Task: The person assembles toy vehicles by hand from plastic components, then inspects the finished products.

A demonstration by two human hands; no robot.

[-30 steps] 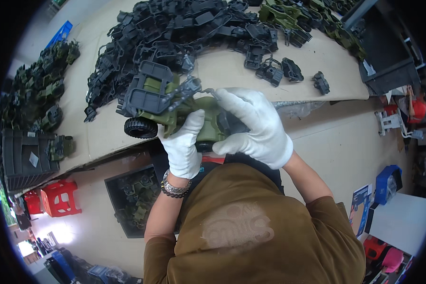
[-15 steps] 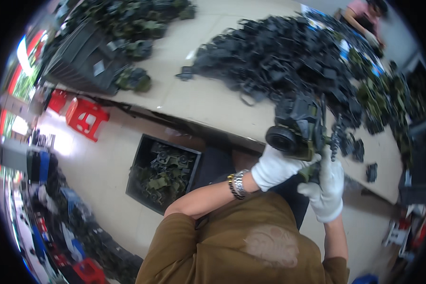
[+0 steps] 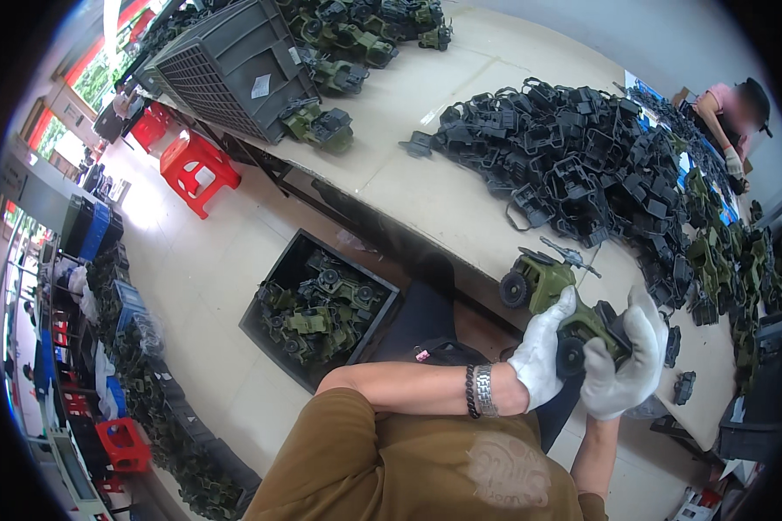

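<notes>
Dull plastic beside soft cloth and shining metal

The toy vehicle [image 3: 546, 282] is showing matt olive plastic, its black wheels [image 3: 514, 289] looking ridged. White gloves [image 3: 539, 360] are showing soft, matt cloth. A metal bracelet [image 3: 486, 391] is gleaming silver. The brown shirt [image 3: 382, 469] is looking like matt cloth. Red plastic stools [image 3: 195, 167] are shining smoothly; the desk [image 3: 443, 195] is looking smooth.

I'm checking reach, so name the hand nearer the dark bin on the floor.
Left. The left hand is to the right of the dark bin; the right hand is on the same side, farther out past the left hand.
</notes>
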